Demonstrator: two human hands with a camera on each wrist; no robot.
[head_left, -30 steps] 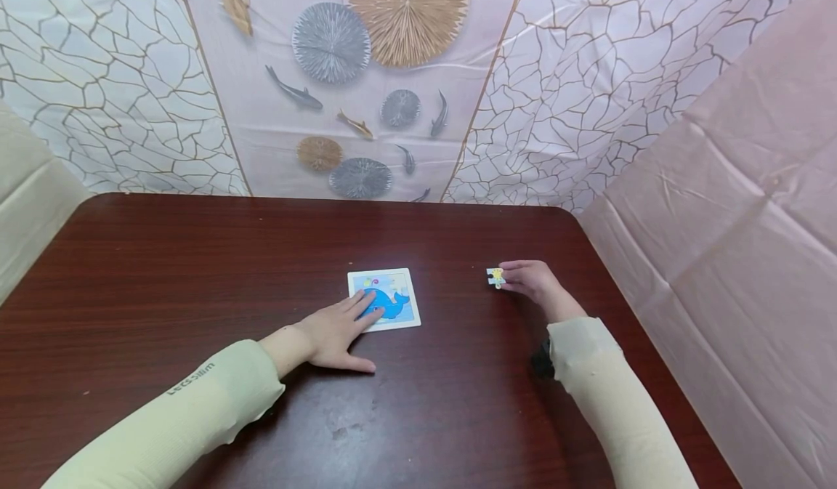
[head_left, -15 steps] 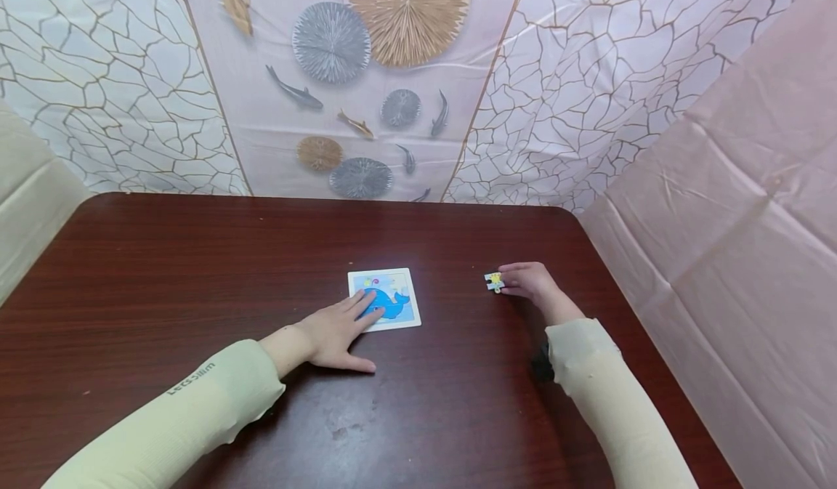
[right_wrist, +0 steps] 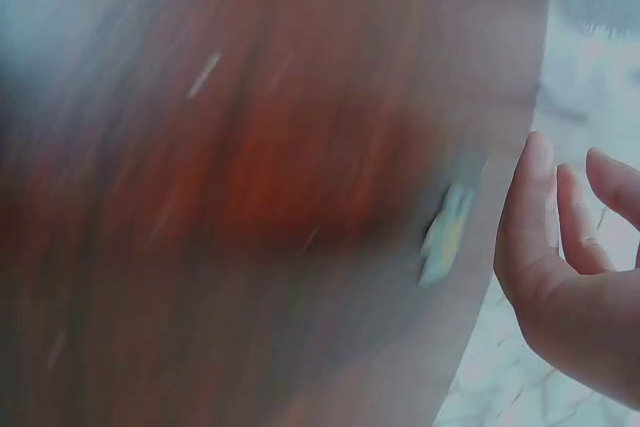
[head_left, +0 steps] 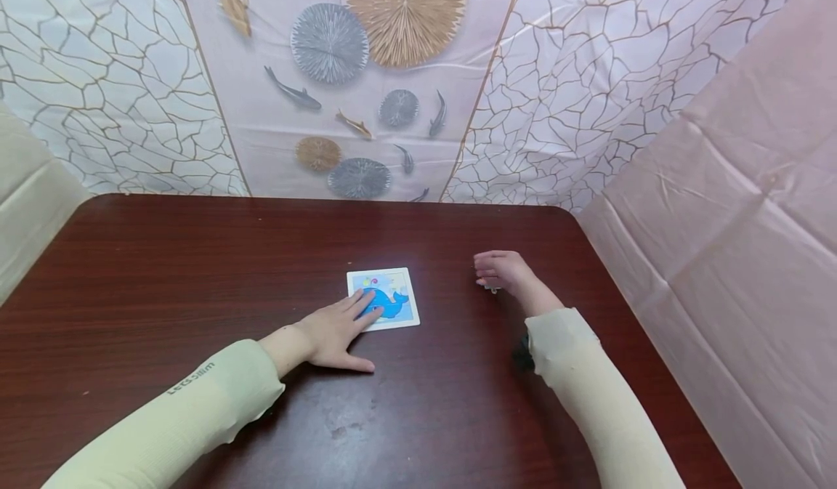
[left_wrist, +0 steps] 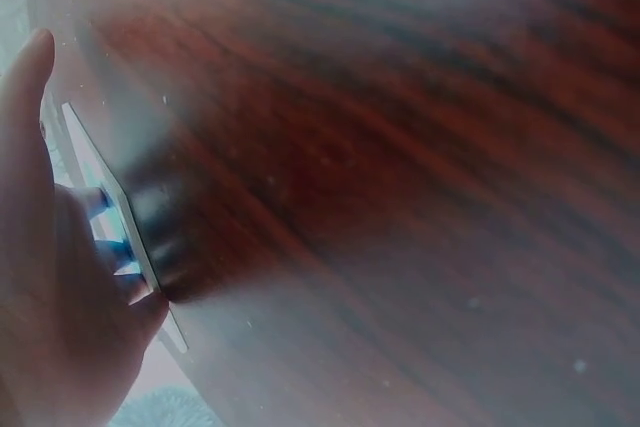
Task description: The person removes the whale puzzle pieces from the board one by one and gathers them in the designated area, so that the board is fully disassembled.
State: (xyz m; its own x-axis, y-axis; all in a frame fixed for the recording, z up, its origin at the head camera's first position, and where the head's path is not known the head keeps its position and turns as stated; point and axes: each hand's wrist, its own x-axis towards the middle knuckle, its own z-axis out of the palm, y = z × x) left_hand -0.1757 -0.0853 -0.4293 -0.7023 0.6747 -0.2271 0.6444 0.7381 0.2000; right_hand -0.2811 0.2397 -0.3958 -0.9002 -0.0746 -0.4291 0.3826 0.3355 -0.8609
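Note:
A square puzzle board (head_left: 414, 310) with a white border and a blue whale picture lies on the table in the head view. My left hand (head_left: 333, 333) rests on its left part with fingers spread, covering some of the whale. The board's thin edge (left_wrist: 146, 265) shows beside the fingers in the left wrist view. Farther right, my right hand (head_left: 508, 272) hovers over a small jigsaw puzzle piece, mostly hidden beneath it in the head view. In the right wrist view the light blue and yellow puzzle piece (right_wrist: 447, 232) lies on the table, apart from the loosely bent fingers.
The dark reddish-brown table (head_left: 196, 271) has a glossy wood grain. A patterned cloth (head_left: 543, 104) hangs behind its far edge, and a pale pink cloth (head_left: 732, 205) rises along the right side.
My right hand has let go of the puzzle piece and moved slightly left and away, over it. The left hand and the puzzle board have stayed in place.

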